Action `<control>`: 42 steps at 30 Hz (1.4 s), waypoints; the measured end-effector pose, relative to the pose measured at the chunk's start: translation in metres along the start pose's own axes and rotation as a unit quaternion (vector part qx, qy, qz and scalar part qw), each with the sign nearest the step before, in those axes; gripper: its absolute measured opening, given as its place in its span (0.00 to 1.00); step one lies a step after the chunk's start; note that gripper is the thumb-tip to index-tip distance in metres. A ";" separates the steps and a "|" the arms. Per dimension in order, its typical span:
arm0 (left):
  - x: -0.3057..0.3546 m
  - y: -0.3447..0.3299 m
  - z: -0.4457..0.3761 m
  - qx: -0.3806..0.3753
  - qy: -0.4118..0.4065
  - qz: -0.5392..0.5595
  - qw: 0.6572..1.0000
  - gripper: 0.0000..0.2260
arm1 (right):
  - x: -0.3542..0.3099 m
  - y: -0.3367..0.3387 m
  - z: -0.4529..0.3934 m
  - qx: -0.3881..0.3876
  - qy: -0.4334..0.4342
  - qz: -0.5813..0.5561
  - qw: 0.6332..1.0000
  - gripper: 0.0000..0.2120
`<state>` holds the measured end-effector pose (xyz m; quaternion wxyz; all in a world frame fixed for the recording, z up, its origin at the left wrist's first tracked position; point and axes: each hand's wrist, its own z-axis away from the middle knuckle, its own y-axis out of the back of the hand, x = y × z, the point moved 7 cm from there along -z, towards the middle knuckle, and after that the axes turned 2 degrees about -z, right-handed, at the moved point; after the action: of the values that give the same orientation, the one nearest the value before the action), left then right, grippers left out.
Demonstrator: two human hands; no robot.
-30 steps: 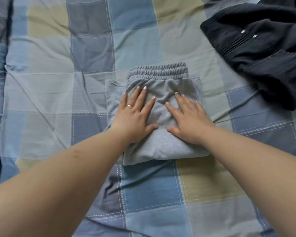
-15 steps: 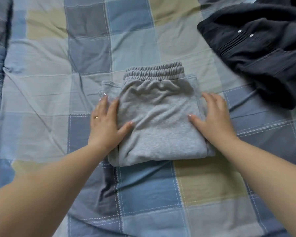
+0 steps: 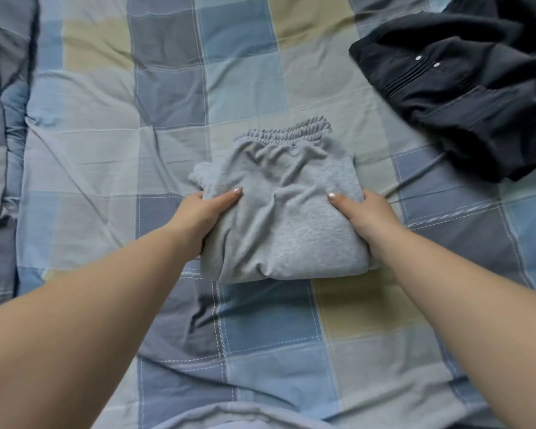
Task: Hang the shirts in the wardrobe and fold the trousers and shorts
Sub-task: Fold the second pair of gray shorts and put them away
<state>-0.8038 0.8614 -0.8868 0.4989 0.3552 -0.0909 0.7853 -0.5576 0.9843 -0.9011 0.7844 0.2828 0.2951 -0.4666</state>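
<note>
A: Where's the item?
B: Folded grey sweatpants (image 3: 283, 212) in the middle of the bed (image 3: 90, 150), on the checked cover. Waistband on the far edge, fold edge nearest the person.

A: Hands?
B: Left hand (image 3: 200, 212) grips the left side of the bundle, thumb on top, fingers tucked under and out of sight. Right hand (image 3: 364, 213) does the same on the right side. Both clamped on the fabric, which puckers between the thumbs.

A: Key relation for the next move?
B: The bundle sits squarely between the two hands, one on each short side. It runs a bit longer from the person toward the waistband than across. Neither hand is nearer, the hold looks symmetric. I'd judge a two-hand lift is coming, probably to set it aside.

A: Lifted yet?
B: Can't tell. The near edge looks to be resting on the bed.

A: Anything else?
B: Dark garment (image 3: 464, 85) with snap buttons, crumpled at the far right, well apart from the bundle. Not folded yet, so the task is only part done.

A: Risk?
B: Soft stack, the layers could slump if the grip is uneven.
</note>
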 end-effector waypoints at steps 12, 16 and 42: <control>0.075 0.038 0.142 -0.120 -0.084 0.060 0.987 0.35 | -0.078 0.051 0.172 0.029 0.056 -0.135 0.989 0.05; 0.095 0.064 0.210 -0.166 -0.100 0.042 0.980 0.37 | -0.102 0.057 0.270 0.055 0.079 -0.155 0.983 0.06; 0.005 0.001 0.701 -0.480 -0.212 -0.280 0.804 0.09 | 0.112 0.082 0.894 0.423 0.044 -0.448 0.786 0.10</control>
<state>-0.4782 0.5160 -0.3709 0.7722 0.2380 -0.4565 0.3725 -0.2623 0.3114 -0.3729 0.2746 0.4425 0.1955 -0.8310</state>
